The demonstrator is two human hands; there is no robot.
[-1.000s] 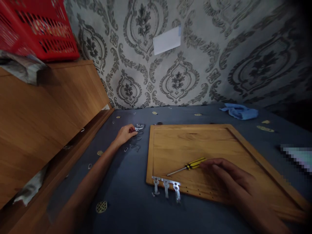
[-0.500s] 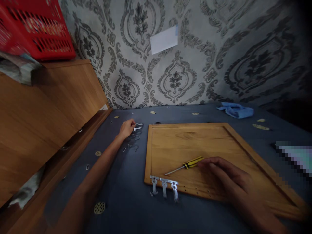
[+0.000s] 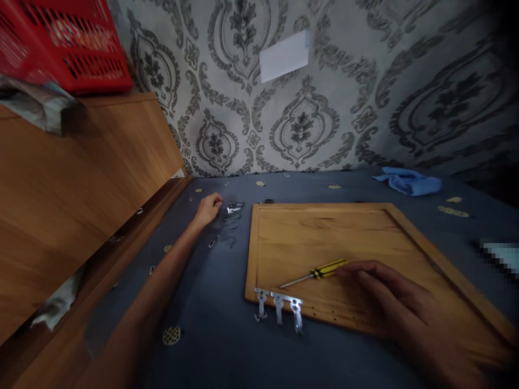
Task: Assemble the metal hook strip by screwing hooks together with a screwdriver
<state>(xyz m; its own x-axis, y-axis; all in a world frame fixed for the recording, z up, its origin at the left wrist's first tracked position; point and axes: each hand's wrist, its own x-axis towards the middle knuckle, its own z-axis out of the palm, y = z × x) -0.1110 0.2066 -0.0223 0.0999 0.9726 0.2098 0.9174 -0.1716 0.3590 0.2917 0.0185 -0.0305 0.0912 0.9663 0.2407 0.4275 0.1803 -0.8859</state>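
Observation:
My left hand (image 3: 208,209) is over the dark blue sheet with its fingers curled, just left of several small metal hardware pieces (image 3: 233,209). Whatever its fingertips may hold is hidden. Over the wooden panel (image 3: 324,232), my right hand (image 3: 389,289) pinches the handle end of a yellow and black screwdriver (image 3: 330,268). The screwdriver's shaft points left, low over the panel. Along the panel's near left edge sit three metal brackets (image 3: 279,307), side by side and jutting past the edge. Small dark holes run along that edge to their right.
A wooden cabinet (image 3: 101,173) stands at left with a red basket (image 3: 97,54) on top. At the back right lies a blue cloth (image 3: 409,181). A blurred-out flat object (image 3: 500,256) is at the right edge. Patterned wallpaper (image 3: 304,129) closes off the back.
My left hand has drawn a little left, away from the metal pieces. My right hand keeps its hold on the screwdriver. The whole view has shifted slightly.

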